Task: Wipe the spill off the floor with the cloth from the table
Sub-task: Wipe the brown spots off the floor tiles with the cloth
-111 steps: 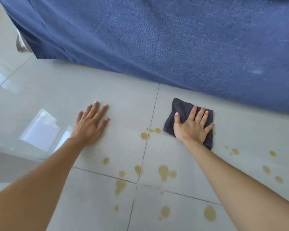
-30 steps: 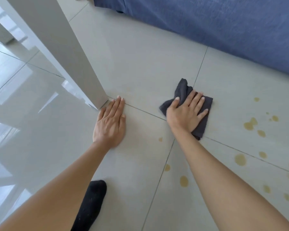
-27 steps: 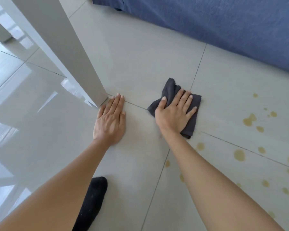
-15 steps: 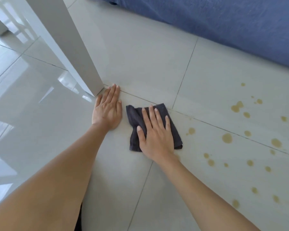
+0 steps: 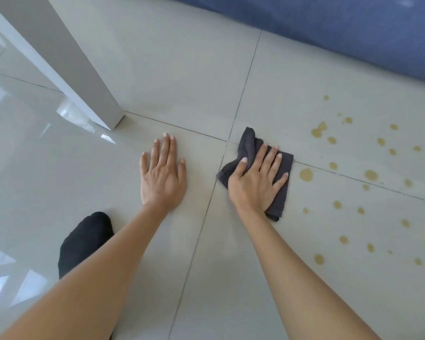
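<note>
Black sock at 7 o'clock on the floor. Left hand flat, fingers spread, palm on tile. Right hand spread flat, pressing the dark cloth at the grout cross. Spill drops just beside the cloth, scattered toward 3 o'clock. White leg at 11, blue fabric at 1.

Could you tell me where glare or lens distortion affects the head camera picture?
Head view: bright window glare washes the glossy floor tiles at left; wide-angle bending leans the white table leg; the cloth, both hands and the yellow spill drops stay sharp and evenly lit.
</note>
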`<state>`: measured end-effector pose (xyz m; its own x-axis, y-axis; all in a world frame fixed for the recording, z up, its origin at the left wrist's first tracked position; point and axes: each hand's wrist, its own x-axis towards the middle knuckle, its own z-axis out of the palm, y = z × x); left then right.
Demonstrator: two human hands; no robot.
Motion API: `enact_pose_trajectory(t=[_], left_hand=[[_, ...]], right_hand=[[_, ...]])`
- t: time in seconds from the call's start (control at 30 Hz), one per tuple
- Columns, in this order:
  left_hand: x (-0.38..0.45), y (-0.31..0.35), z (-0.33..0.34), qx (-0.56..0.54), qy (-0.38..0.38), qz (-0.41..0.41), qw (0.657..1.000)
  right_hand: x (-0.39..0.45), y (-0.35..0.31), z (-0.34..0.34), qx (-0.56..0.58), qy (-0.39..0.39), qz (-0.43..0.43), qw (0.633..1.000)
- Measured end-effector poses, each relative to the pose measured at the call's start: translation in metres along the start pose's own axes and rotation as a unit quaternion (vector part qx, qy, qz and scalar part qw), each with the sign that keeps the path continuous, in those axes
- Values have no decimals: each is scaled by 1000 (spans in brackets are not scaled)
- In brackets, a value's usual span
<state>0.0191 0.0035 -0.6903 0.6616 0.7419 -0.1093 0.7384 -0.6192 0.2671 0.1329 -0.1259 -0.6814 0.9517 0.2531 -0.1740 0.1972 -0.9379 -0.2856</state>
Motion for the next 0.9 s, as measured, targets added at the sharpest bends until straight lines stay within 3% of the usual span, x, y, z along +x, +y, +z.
enact_pose_trajectory(t=[0.07, 0.27, 0.43, 0.57, 0.73, 0.9], left_hand=[[-1, 2, -1, 3, -5, 3, 1000], [-1, 10, -2, -6, -26, -16, 1000], [-32, 53, 7, -19, -56, 41, 997], [-47, 71, 18, -15, -56, 68, 996], [-47, 71, 20, -16, -31, 63, 997], [-48, 73, 18, -33, -21, 54, 998]], right_hand=[[-5, -10, 3, 3, 2, -18, 1000], [-40, 16, 3, -44, -38, -228, 972], [-75, 75, -9, -51, -48, -271, 960], [-89, 150, -27, -66, -43, -230, 970], [-73, 235, -59, -87, -34, -98, 991], [-25, 211, -62, -18, 29, 125, 992]])
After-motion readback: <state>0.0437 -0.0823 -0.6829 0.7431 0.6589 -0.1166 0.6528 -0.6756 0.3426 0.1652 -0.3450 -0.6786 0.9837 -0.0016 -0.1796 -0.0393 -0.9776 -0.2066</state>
